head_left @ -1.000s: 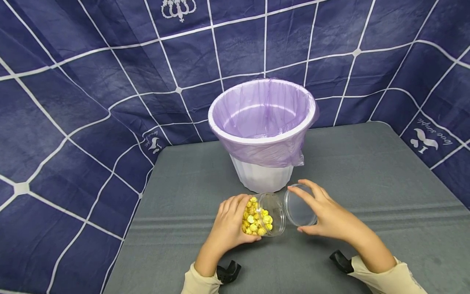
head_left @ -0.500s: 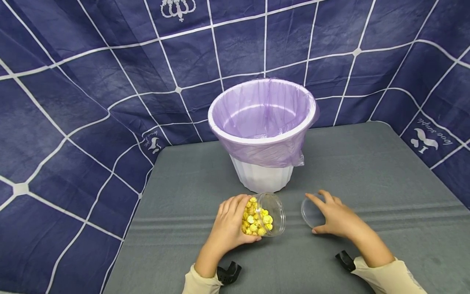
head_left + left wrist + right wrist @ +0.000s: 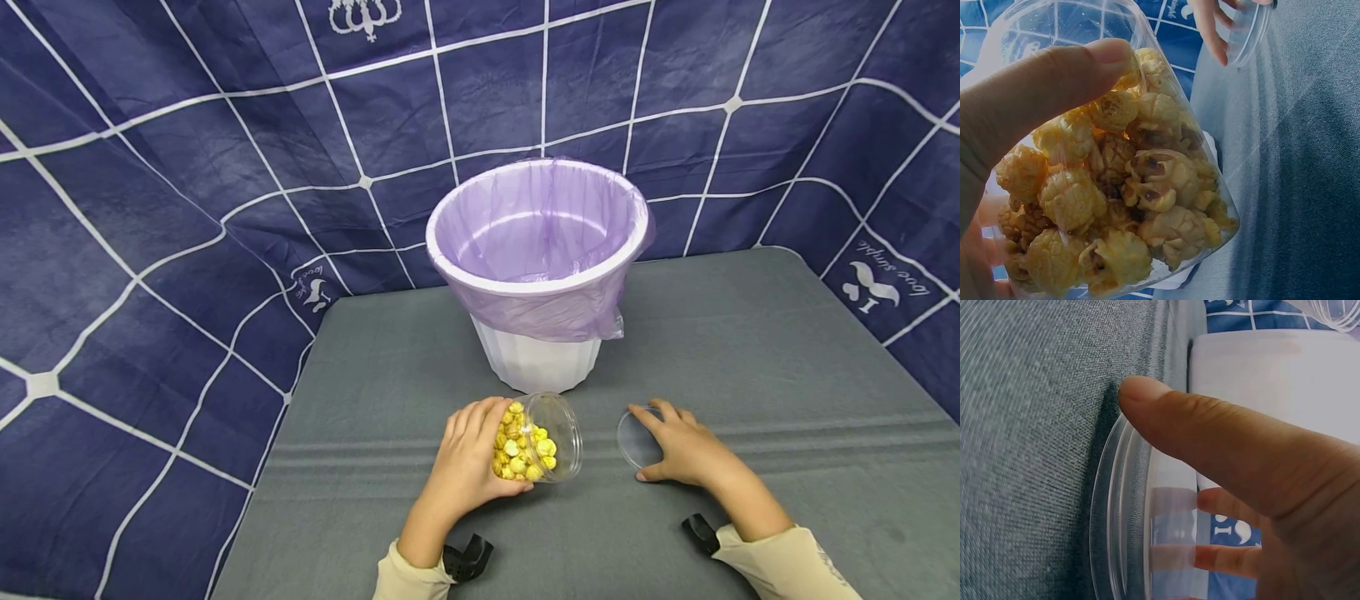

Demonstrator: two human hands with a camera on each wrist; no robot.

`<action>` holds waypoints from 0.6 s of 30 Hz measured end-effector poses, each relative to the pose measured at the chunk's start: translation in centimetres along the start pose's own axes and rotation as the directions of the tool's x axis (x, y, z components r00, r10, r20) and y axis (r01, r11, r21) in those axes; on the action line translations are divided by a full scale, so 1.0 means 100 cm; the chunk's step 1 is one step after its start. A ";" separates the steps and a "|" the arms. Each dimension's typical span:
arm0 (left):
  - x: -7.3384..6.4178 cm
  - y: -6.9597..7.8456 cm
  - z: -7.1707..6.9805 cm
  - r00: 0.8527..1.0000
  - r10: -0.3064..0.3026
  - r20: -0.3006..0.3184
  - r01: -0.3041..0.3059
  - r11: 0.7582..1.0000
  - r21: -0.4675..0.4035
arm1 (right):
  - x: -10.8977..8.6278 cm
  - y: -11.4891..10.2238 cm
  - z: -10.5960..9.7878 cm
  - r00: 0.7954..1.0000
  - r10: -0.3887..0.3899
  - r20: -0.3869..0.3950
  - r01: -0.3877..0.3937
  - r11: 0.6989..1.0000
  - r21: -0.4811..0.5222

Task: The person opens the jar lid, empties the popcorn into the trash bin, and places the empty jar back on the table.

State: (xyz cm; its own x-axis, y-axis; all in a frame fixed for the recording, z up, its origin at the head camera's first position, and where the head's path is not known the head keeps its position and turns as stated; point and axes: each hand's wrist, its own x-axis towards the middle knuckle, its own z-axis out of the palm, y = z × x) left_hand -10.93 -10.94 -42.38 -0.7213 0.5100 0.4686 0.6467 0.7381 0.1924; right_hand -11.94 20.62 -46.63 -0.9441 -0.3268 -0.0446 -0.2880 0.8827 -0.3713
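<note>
My left hand [image 3: 467,457] grips a clear plastic jar [image 3: 564,435] round its base end. The jar is tipped on its side, its uncovered mouth facing right. Yellow popcorn [image 3: 1110,187] fills the lower part, and the thumb lies across the jar wall in the left wrist view. To the right, my right hand [image 3: 686,448] holds the clear round lid [image 3: 637,440] by its edge, thumb and fingers on opposite sides. In the right wrist view the lid's ridged rim [image 3: 1116,519] is close over the grey cloth, apart from the jar.
A white bin [image 3: 536,360] lined with a purple plastic bag [image 3: 536,312] stands just behind the hands. Grey cloth [image 3: 382,375] covers the table. Dark blue curtain with white lines [image 3: 390,108] hangs behind and along both sides.
The right hand has carried the lid away from the jar's mouth, to the right and down towards the table. The left hand and jar have stayed in place.
</note>
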 end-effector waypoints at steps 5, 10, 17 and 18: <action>0.000 0.000 0.000 1.000 0.002 -0.010 -0.002 1.000 -0.003 | -0.001 0.000 0.000 1.000 -0.002 0.002 0.002 1.000 -0.001; -0.001 0.000 0.001 1.000 0.009 -0.023 -0.009 1.000 -0.007 | -0.002 -0.001 -0.005 1.000 -0.029 -0.006 0.029 1.000 -0.004; -0.001 -0.001 0.001 1.000 0.009 -0.023 -0.009 1.000 0.000 | 0.003 -0.012 -0.039 0.975 -0.167 -0.147 0.163 0.986 -0.038; -0.001 -0.001 0.001 1.000 0.009 -0.024 -0.009 1.000 -0.001 | 0.004 -0.015 -0.046 0.964 -0.192 -0.183 0.186 0.981 -0.047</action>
State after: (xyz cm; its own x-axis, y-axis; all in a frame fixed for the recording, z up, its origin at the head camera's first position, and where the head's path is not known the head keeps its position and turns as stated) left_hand -10.93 -10.99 -42.49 -0.7095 0.5057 0.4908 0.6532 0.7332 0.1888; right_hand -12.61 20.76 -41.81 -0.8844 -0.4225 0.1981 -0.4661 0.8212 -0.3292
